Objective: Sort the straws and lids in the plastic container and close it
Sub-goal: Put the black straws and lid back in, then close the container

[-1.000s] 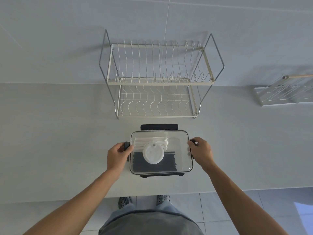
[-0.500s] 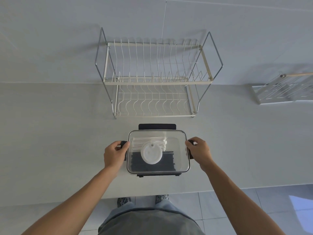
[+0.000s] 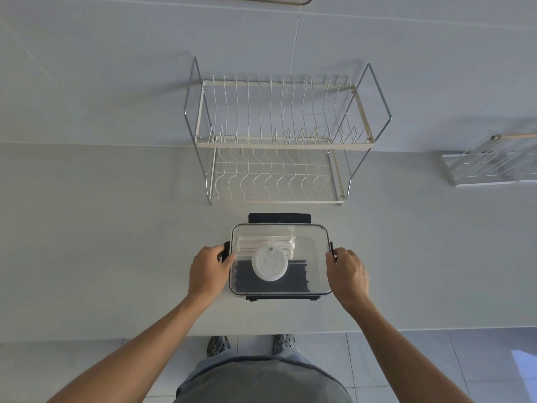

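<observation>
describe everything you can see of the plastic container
The plastic container is a clear rectangular box with rounded corners and dark latches, its transparent cover on, standing on the pale counter before the dish rack. Inside lie white straws at the back, black straws in front, a round white lid atop. The left hand and right hand press its side latches.

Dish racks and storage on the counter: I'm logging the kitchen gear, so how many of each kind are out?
Wire dish racks: 2, the two-tier dish rack and the small rack
Plastic container: 1
Total: 3
</observation>
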